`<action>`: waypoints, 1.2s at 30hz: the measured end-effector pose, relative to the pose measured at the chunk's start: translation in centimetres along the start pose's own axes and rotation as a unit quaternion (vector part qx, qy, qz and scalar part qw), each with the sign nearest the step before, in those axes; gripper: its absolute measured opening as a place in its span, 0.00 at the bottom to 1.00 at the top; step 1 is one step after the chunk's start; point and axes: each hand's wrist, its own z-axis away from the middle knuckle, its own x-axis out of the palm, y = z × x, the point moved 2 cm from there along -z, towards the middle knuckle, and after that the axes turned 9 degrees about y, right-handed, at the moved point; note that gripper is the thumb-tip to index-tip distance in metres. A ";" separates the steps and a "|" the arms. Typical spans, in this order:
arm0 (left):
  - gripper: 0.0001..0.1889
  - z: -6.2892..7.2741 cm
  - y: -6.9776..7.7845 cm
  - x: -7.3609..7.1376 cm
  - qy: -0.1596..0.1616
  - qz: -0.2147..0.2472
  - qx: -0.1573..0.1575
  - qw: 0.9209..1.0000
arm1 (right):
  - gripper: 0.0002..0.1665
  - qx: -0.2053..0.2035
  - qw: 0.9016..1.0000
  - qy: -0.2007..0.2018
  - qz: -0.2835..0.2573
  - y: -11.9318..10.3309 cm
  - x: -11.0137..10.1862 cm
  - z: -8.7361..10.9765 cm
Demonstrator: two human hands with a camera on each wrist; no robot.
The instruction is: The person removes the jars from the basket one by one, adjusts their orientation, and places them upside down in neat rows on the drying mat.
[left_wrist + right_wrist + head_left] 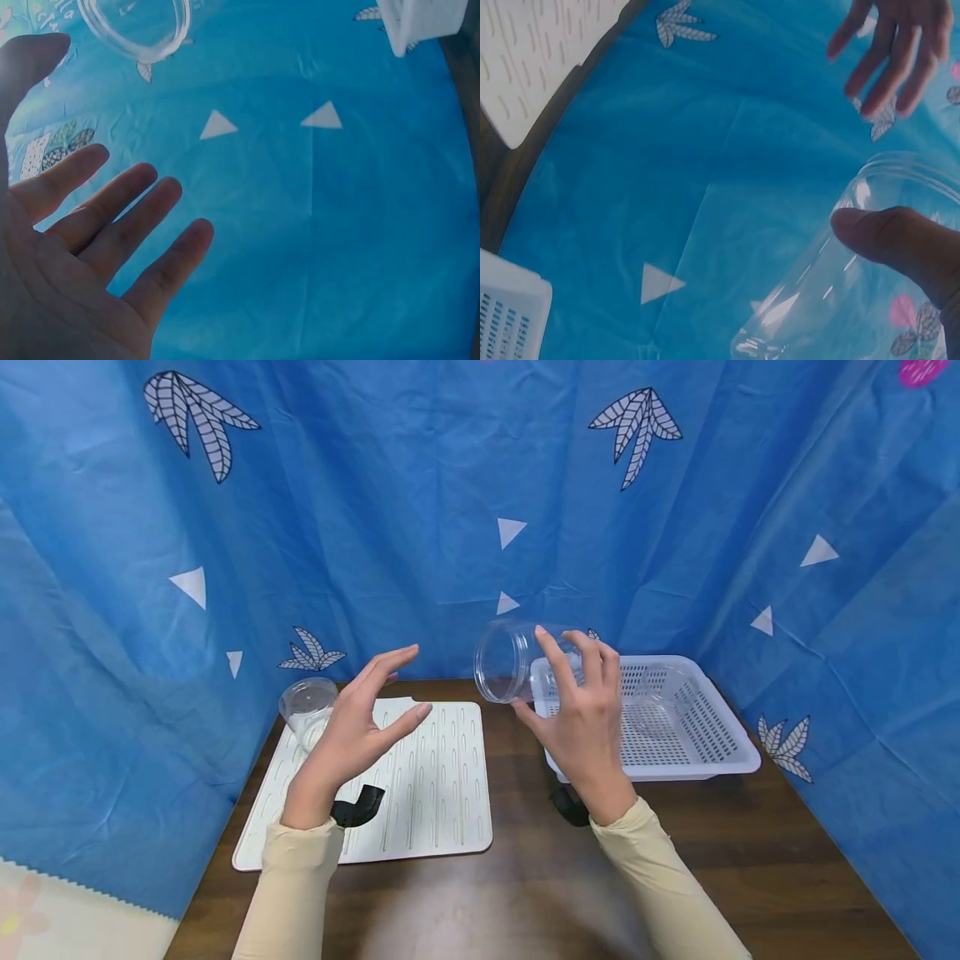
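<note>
Clear jar (527,666) held sideways aloft by the right hand (588,714)
Thumb and fingers grip its wall, seemingly to leave the mouth free towards the left hand (354,727), spread and holding nothing; white mat (452,802) and basket (697,771) flank the middle, perhaps for each hand's reach; dark wood-grained table (536,868); blue patterned curtain (420,535) behind

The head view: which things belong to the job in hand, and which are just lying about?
Likely part of the job:
- clear jar, held by the right hand
- left hand, holding nothing
- second jar, at the ridged white mat
- white slotted basket, with a clear container inside

Likely just surroundings:
- printed blue curtain
- wooden tabletop
</note>
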 end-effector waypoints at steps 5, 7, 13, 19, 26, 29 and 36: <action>0.39 -0.6 0.7 0.8 0.001 0.020 0.004 1.000 | 0.60 -0.021 1.000 -0.005 0.006 -1.3 0.3 0.1; 0.40 -0.8 0.9 1.0 0.003 0.026 0.005 1.000 | 0.59 -0.029 1.000 -0.006 0.006 -1.9 0.4 0.1; 0.44 -1.4 1.4 1.5 -0.001 0.048 0.001 0.999 | 0.59 -0.053 0.999 0.005 0.004 -3.5 0.9 0.1; 0.49 -1.9 1.7 1.9 -0.010 0.067 0.004 0.998 | 0.60 -0.080 0.996 0.026 0.000 -4.7 1.4 0.3; 0.58 -1.9 1.9 2.4 -0.013 0.092 0.009 0.996 | 0.56 -0.098 0.994 0.039 0.014 -5.5 1.4 0.6; 0.58 -1.8 2.0 2.4 -0.009 0.103 0.006 0.995 | 0.55 -0.104 0.994 0.040 0.010 -5.8 1.2 0.7; 0.57 -1.7 2.3 2.3 -0.006 0.119 0.004 0.993 | 0.58 -0.108 0.993 0.040 0.010 -5.8 1.0 0.8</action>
